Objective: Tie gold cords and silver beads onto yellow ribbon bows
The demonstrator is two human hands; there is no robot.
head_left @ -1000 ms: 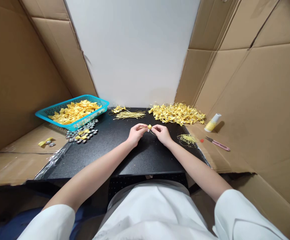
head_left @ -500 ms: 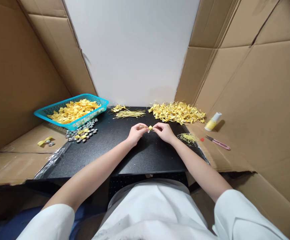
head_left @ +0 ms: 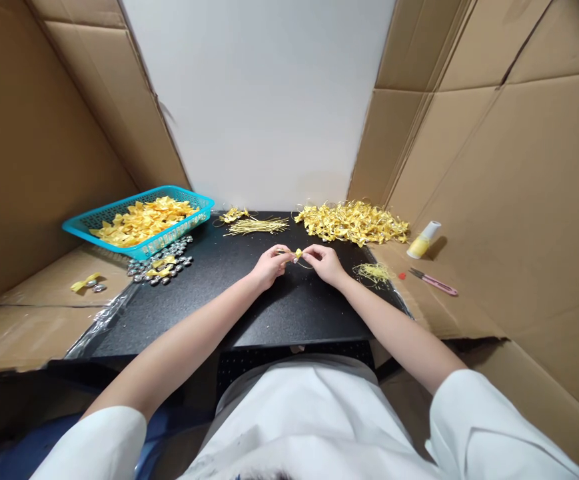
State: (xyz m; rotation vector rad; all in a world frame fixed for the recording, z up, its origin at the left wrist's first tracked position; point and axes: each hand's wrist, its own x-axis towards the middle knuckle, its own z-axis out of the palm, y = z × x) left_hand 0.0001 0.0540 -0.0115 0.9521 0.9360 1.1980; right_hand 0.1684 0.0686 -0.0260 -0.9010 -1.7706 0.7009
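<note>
Over the middle of the black table (head_left: 194,307), my left hand (head_left: 271,265) pinches a small yellow bow (head_left: 298,253) and a thin gold cord from the left. From the other side, my right hand (head_left: 322,262) has its fingertips closed at the bow's right edge, on the cord. A shiny silver piece shows just under the bow. The cord curves below, between the hands. Behind them lies a bundle of gold cords (head_left: 258,227). A heap of yellow bows with cords (head_left: 354,223) sits at the back right.
A blue basket (head_left: 98,244) of yellow bows stands at the back left, with silver beads (head_left: 155,272) before it. At right are yellow cord scraps (head_left: 374,273), a thread spool (head_left: 424,241) and pink snips (head_left: 439,285). Cardboard walls rise on both sides.
The cord now forms a wider curve below the bow, between my hands. The whole view has shifted slightly; both hands remain at the bow.
</note>
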